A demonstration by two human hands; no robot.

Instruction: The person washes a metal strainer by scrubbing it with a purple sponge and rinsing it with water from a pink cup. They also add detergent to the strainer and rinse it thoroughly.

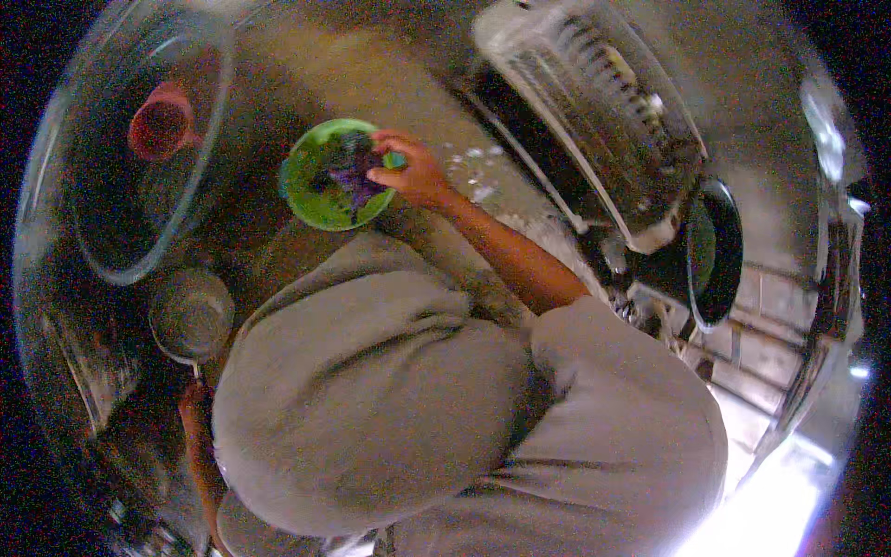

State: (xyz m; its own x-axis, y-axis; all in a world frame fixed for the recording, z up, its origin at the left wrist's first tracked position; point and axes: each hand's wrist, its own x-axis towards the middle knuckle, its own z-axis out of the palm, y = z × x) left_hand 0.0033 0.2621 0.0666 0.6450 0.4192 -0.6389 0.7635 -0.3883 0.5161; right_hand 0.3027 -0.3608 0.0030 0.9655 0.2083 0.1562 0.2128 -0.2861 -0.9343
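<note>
A round green bowl with a teal tab on its side stands before me. Inside lie a dark scouring pad and a crumpled purple cloth or net. My right hand reaches over the bowl's right rim, thumb and fingers apart around the teal tab. Whether the fingertips pinch anything is blurred. Low on the left, my left hand is closed around the thin handle of a round greyish pan or strainer. Its face is turned up, beside my knee.
At left, a large basin with a pale rim holds a red mug. A metal dish rack or crate stands at upper right, with a dark round pan at its near end. White bits lie on the wet brown floor.
</note>
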